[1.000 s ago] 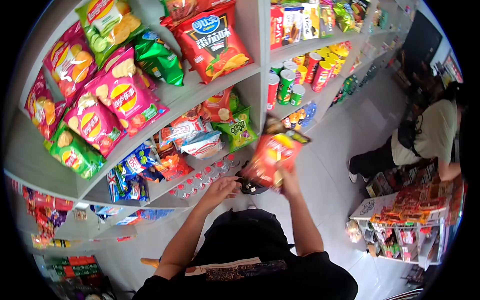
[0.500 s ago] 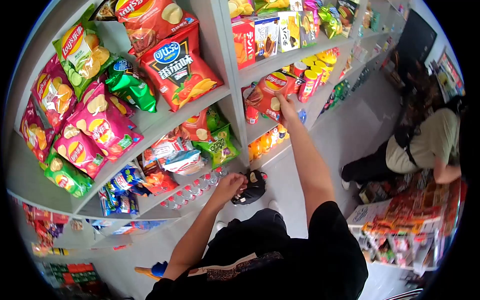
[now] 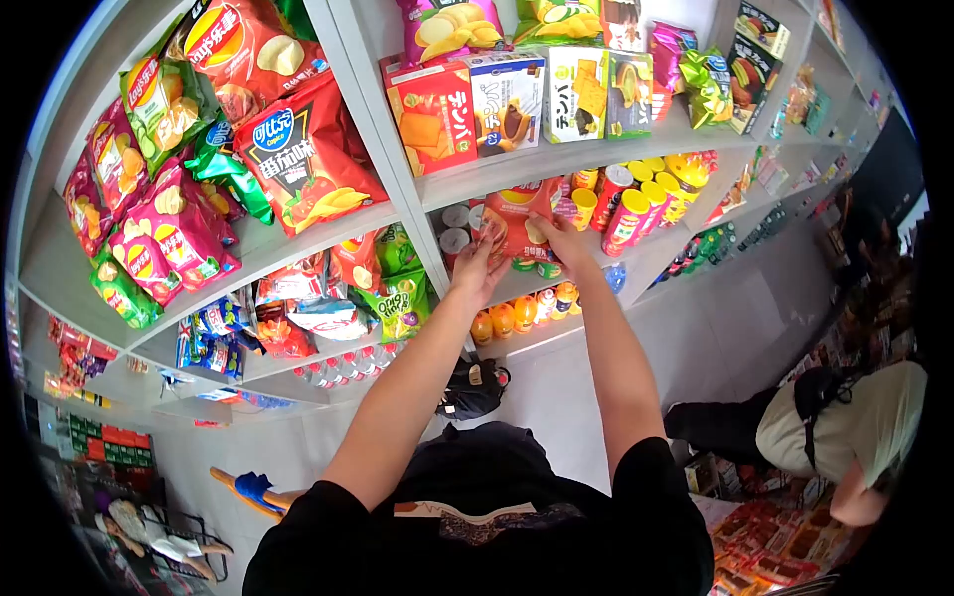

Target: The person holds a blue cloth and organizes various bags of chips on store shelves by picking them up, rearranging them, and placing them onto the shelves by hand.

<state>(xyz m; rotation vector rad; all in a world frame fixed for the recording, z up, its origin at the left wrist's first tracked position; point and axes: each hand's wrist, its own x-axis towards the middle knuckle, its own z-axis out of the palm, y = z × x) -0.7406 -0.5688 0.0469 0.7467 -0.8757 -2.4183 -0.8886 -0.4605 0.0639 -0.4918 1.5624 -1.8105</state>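
A red Lay's bag of chips (image 3: 522,221) is held up between my hands, in front of the shelf with the chip cans. My left hand (image 3: 481,268) grips its lower left edge, fingers bent against the bag. On the lower right edge, my right hand (image 3: 562,245) is closed with the thumb on the front. Behind the bag stand several chip cans (image 3: 630,221), partly hidden by it. Boxes of biscuits (image 3: 507,104) line the shelf above, and orange bottles (image 3: 525,313) stand below.
At the left, shelves hold several chip bags (image 3: 313,159) and smaller snack packs (image 3: 211,333). A black backpack (image 3: 474,387) lies on the floor by the shelf foot. To the right a person (image 3: 830,417) bends over a display of red packages (image 3: 775,541). Another person (image 3: 154,531) is at the lower left.
My left hand has risen from beside the lower shelf to the bag of chips and taken hold of it. The right hand keeps its hold. The view has turned rightward.
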